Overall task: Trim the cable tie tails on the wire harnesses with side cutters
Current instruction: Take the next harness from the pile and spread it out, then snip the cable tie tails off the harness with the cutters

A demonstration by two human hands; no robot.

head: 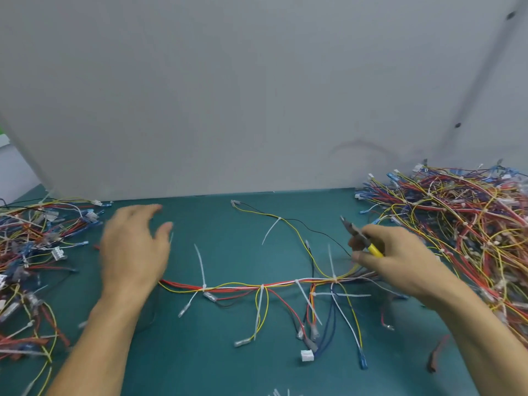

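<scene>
One wire harness [257,287] of red, yellow and white wires lies spread across the green mat, with several long white cable tie tails [201,264] sticking out along it. My right hand [400,261] grips yellow-handled side cutters [361,237], jaws pointing up and left, above the harness's right end. My left hand [134,247] hovers palm down with fingers spread over the harness's left end, blurred, holding nothing.
A big tangled pile of harnesses [463,224] fills the right side of the mat [200,352]. A smaller pile [34,252] lies at the left. A grey panel [257,95] stands behind the mat. White tie offcuts [278,392] lie at the near edge.
</scene>
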